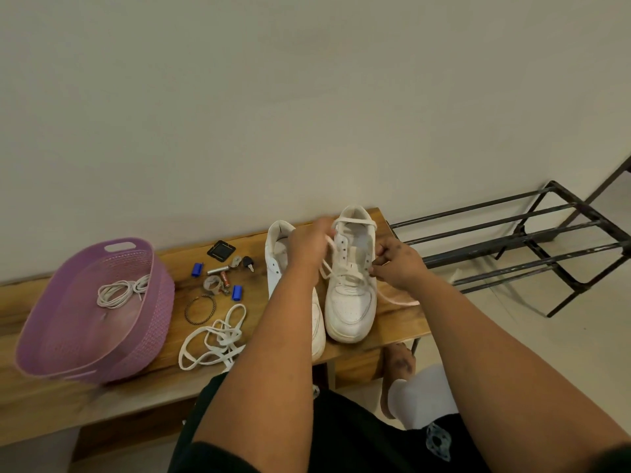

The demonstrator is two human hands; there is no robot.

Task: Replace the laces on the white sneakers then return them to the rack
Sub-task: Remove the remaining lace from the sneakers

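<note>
Two white sneakers stand side by side on a wooden bench (pixel 177 261), toes toward me. The right sneaker (pixel 351 302) has a white lace (pixel 353 221) threaded through its lower eyelets and looped over its heel. My left hand (pixel 309 245) grips one lace end beside the upper eyelets. My right hand (pixel 397 261) pinches the other lace end at the shoe's right side, and the loose tail trails across the bench. The left sneaker (pixel 276 264) has no lace and is partly hidden by my left forearm. A loose flat white lace (pixel 218 339) lies tangled on the bench.
A purple plastic basket (pixel 136 353) at left holds a coiled thin white cord (pixel 119 291). Small items lie between basket and shoes: blue clips, a battery, a key, a bangle (pixel 200 309). A black metal shoe rack (pixel 532 244) stands to the right.
</note>
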